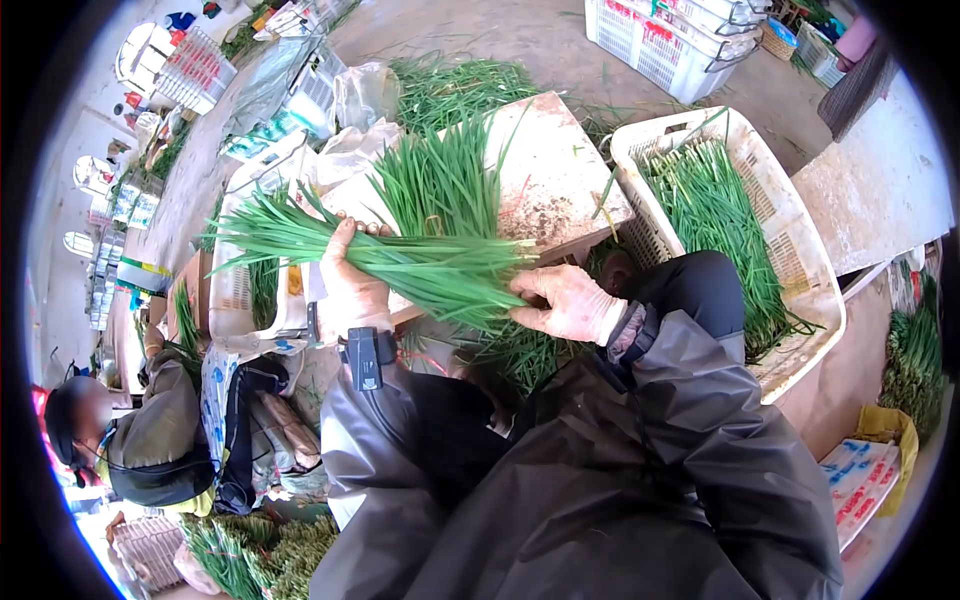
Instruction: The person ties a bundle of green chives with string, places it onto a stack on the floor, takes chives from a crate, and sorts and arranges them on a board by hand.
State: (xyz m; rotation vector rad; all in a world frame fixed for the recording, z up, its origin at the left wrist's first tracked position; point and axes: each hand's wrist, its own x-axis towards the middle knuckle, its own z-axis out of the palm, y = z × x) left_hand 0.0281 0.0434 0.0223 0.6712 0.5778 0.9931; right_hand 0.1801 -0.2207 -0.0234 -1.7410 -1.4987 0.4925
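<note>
A bunch of garlic chives [430, 268] lies sideways across my hands, leaf tips to the left and pale stem ends to the right. My left hand [352, 285], in a thin pale glove, is wrapped round its leafy part. At the stem ends, my gloved right hand [572, 302] has its thumb and fingers closed on some stems; the exact hold is partly hidden. Just beyond the bunch, another pile of chives [440, 185] rests on a dirt-specked white board [555, 170].
A white crate [805, 250] of chives stands at my right, and another crate [235, 285] at my left. Loose chives [465, 88] lie on the floor behind the board. Stacked crates [650, 50] stand farther back. A co-worker [160, 440] sits at the lower left.
</note>
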